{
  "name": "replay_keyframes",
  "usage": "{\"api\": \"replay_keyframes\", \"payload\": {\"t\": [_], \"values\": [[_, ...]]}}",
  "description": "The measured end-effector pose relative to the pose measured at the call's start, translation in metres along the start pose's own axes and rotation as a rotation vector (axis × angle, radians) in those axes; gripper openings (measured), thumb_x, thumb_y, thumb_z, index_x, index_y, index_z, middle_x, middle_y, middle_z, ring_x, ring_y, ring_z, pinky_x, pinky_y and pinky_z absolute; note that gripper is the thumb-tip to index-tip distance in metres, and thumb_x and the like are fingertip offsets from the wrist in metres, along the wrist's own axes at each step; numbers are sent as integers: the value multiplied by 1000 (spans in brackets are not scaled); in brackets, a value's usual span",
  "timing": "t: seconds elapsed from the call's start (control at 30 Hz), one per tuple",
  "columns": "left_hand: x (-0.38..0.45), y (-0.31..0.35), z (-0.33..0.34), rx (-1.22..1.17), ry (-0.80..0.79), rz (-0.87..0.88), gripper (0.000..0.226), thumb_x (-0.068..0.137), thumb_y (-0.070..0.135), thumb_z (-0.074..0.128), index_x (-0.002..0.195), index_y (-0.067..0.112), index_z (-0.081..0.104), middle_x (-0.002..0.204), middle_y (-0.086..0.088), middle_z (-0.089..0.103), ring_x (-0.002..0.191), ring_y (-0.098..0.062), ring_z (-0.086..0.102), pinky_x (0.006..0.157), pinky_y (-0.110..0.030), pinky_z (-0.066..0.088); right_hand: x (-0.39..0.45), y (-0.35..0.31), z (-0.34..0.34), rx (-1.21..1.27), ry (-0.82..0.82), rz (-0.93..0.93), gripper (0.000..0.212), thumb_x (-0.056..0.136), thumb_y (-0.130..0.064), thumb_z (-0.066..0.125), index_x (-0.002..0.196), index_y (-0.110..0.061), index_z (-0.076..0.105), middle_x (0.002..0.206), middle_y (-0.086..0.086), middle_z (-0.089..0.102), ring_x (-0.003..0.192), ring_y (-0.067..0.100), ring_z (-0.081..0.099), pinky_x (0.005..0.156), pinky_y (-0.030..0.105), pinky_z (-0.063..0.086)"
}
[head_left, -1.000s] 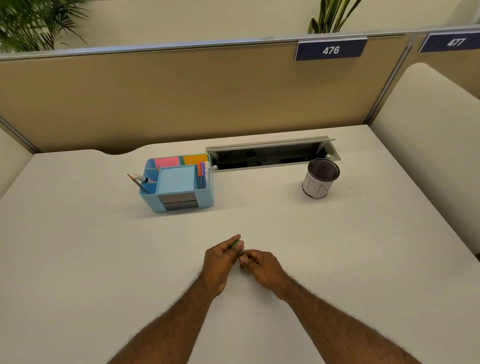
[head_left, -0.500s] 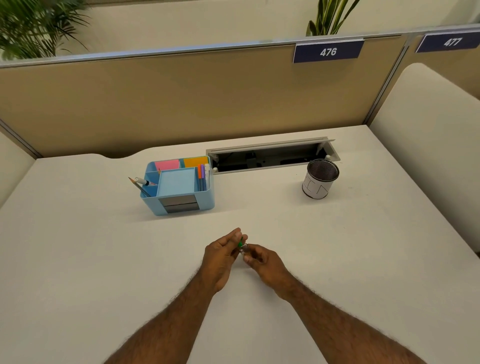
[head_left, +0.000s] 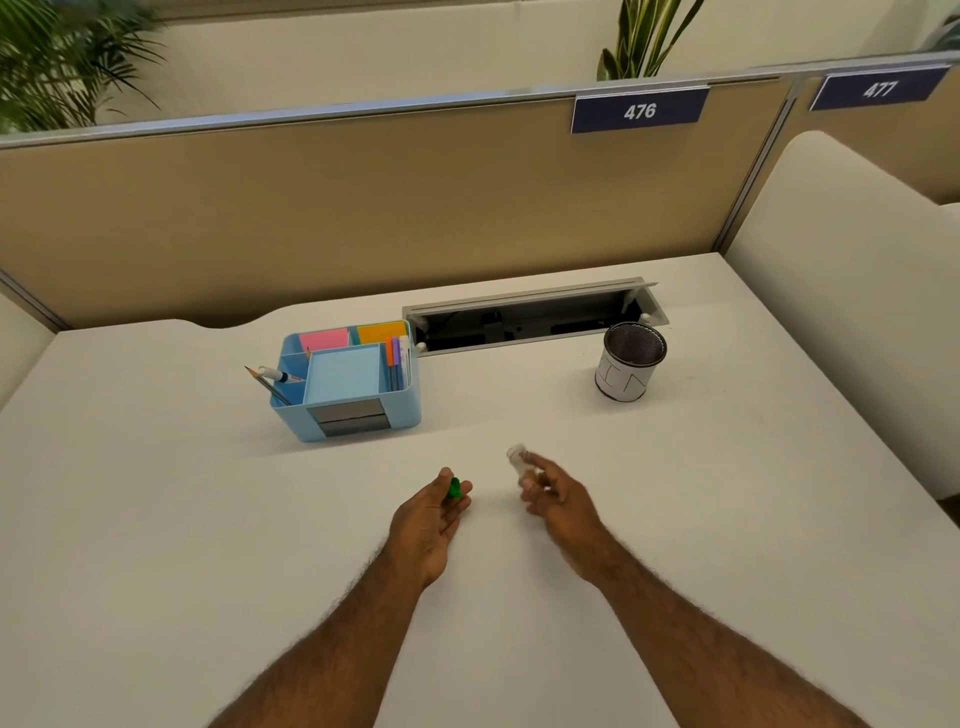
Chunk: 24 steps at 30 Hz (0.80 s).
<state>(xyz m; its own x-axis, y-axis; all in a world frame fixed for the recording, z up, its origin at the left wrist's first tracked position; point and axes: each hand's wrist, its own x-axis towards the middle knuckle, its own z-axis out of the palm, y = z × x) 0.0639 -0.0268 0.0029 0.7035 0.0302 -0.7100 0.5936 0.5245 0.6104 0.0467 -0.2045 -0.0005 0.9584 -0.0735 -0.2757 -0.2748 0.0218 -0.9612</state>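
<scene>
My left hand (head_left: 434, 514) holds a small green piece (head_left: 454, 488) between thumb and fingers, just above the white desk (head_left: 156, 519). To its right, my right hand (head_left: 558, 501) pinches a small clear plastic piece (head_left: 517, 460) that sticks up and away from the fingers; it is blurred. The two hands are apart, with a gap of bare desk between them. Both are in the middle of the desk, nearer to me than the organizer.
A light blue desk organizer (head_left: 347, 387) with sticky notes, pens and a pencil stands behind my left hand. A mesh pen cup (head_left: 629, 368) stands at the back right. An open cable tray (head_left: 530, 319) runs along the tan partition (head_left: 363, 208).
My hands were together on one small item; they have pulled apart. The green piece stayed in my left hand and the clear piece moved right with my right hand.
</scene>
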Motion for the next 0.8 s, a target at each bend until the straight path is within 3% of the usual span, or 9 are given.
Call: {"api": "replay_keyframes", "payload": {"t": [0.1,0.17,0.3,0.4,0.5,0.57,0.63,0.7,0.8], "values": [[3,1,2,26,4,12,27,85,25,67,107,8,66,103,-14,72,97,-22,68,92,-33,48,23,-25,-17,61,139,-95,37,94,-9,55,124,-30,56,86,-4,62,71,10,52,62,21,44],[4,1,3,60,8,10,27,85,27,67,105,9,67,101,-12,73,96,-20,68,88,-31,49,43,-46,-34,41,278,-146,37,94,-10,54,128,-23,56,87,4,65,69,11,52,61,24,43],[7,1,3,87,26,7,22,86,28,66,100,12,67,101,-9,73,94,-19,67,83,-29,48,74,-89,-79,-265,584,-268,44,94,-20,54,138,-17,49,120,15,66,103,27,62,91,39,50],[9,-1,1,85,29,6,23,85,28,67,101,11,67,100,-10,73,95,-19,67,79,-28,49,86,-115,-111,-489,694,-343,58,92,-18,53,146,-21,33,111,20,69,100,35,63,88,37,49],[10,-3,-2,59,30,16,26,85,25,68,104,7,67,99,-12,73,94,-20,68,79,-28,50,96,-131,-131,-663,683,-327,77,89,-11,54,150,-30,11,97,19,67,87,36,61,75,37,48],[11,-4,-2,54,30,25,25,85,24,67,104,7,67,98,-12,73,94,-20,68,87,-31,50,100,-139,-137,-749,678,-305,83,88,-8,55,149,-35,7,92,16,63,81,33,58,69,37,46],[11,-4,-1,58,25,27,23,86,24,67,103,8,66,99,-12,72,95,-21,67,94,-34,48,106,-146,-143,-966,619,-254,74,88,-7,54,148,-32,19,95,15,59,87,32,55,71,40,48],[9,-4,0,63,22,29,25,86,24,66,105,8,65,101,-13,72,95,-20,66,93,-33,46,110,-150,-145,-1330,413,-124,52,88,-10,55,138,-19,45,108,19,59,102,36,56,82,43,52],[7,-3,2,71,25,34,27,87,24,64,110,8,63,104,-13,70,96,-20,65,90,-31,45,113,-155,-145,-1414,286,-36,44,87,-10,59,131,-10,53,119,21,59,112,38,54,90,42,50]]}}
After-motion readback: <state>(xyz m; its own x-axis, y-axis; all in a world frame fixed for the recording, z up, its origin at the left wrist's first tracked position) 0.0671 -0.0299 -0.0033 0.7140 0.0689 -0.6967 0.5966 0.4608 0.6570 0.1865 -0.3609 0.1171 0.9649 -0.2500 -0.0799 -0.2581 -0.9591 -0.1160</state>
